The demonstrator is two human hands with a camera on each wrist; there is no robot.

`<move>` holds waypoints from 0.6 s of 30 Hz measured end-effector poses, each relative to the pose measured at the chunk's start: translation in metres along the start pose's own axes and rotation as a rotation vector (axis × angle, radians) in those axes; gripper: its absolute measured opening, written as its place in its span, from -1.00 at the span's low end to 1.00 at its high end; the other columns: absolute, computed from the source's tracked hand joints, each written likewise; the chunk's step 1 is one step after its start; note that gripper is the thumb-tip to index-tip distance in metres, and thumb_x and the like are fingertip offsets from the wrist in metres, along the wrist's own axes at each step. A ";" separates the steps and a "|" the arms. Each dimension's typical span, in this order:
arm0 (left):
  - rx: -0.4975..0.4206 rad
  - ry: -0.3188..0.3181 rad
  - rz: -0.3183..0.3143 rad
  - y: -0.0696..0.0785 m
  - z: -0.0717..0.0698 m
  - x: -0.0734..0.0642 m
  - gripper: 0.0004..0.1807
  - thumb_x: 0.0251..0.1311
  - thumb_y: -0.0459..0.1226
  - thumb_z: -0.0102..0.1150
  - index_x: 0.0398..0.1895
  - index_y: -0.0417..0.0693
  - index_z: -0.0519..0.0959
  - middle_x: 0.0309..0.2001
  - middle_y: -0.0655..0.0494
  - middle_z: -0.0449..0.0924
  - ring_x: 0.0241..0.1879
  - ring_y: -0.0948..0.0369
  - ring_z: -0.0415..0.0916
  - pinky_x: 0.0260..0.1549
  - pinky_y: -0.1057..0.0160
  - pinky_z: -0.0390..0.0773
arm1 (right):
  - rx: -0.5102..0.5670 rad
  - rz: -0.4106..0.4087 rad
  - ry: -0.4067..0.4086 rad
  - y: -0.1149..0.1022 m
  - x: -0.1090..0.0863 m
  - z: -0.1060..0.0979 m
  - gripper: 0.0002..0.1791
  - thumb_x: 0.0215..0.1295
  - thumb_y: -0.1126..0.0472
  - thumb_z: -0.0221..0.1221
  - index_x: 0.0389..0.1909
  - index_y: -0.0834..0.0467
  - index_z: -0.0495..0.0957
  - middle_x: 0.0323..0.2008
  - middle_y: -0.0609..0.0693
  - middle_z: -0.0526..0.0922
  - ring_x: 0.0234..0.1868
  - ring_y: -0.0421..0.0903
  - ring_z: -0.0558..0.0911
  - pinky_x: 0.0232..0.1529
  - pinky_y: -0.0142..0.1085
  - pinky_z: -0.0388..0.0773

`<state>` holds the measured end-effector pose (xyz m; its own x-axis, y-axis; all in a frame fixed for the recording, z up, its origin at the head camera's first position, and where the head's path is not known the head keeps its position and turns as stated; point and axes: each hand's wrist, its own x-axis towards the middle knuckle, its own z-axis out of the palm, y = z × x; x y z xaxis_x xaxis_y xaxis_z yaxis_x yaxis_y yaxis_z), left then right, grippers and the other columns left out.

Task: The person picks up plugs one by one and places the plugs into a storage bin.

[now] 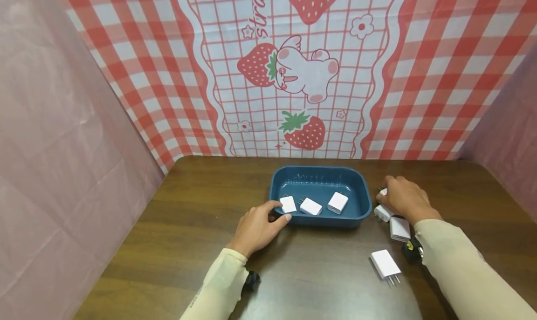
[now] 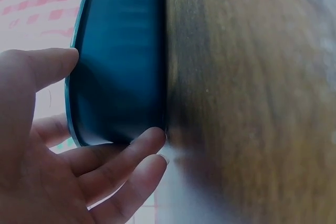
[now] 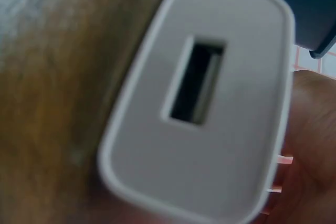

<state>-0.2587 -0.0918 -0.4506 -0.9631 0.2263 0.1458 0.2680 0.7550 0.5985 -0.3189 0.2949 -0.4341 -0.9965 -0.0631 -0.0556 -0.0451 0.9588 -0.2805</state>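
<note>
A dark blue tray [image 1: 320, 221] sits on the table with three white USB chargers inside: one at the left [image 1: 288, 204], one in the middle [image 1: 311, 207], one at the right [image 1: 337, 202]. My left hand [image 1: 257, 227] grips the tray's front left corner; in the left wrist view its thumb [image 2: 60, 66] lies on the rim. Right of the tray, my right hand [image 1: 404, 200] pinches a white charger [image 1: 383, 192], mostly hidden by the fingers. Under that hand lie another charger [image 1: 382, 213] and one by the wrist [image 1: 400, 229]. A charger's USB port [image 3: 197, 82] fills the right wrist view.
Nearer me on the table [image 1: 189, 227] lies another white charger [image 1: 385, 264], prongs toward me. A black wrist camera [image 1: 413, 251] shows under the right sleeve, and a dark piece [image 1: 251, 281] under the left. Behind the tray hangs a checked strawberry cloth [image 1: 310, 129].
</note>
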 end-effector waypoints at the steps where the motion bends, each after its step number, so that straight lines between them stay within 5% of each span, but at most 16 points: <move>1: 0.001 -0.001 0.001 0.000 0.000 0.000 -0.43 0.26 0.22 0.18 0.19 0.13 0.60 -0.01 0.15 0.69 -0.10 0.20 0.61 -0.08 -0.01 0.55 | 0.002 0.004 0.001 0.000 0.000 0.000 -0.35 0.24 0.09 0.33 0.17 0.45 0.37 -0.03 0.45 0.50 -0.09 0.36 0.51 -0.17 0.34 0.46; 18: 0.009 0.001 0.020 0.004 -0.001 -0.001 -0.44 0.28 0.21 0.16 0.20 0.12 0.60 0.01 0.14 0.69 -0.05 0.15 0.62 -0.07 -0.05 0.54 | -0.019 0.044 -0.026 -0.006 -0.024 0.005 -0.15 0.24 -0.08 0.34 0.23 0.51 0.29 0.02 0.52 0.50 -0.11 0.40 0.54 -0.17 0.32 0.48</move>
<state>-0.2569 -0.0895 -0.4481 -0.9575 0.2410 0.1587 0.2877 0.7558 0.5882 -0.2944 0.2893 -0.4354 -0.9953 -0.0275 -0.0930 -0.0024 0.9658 -0.2593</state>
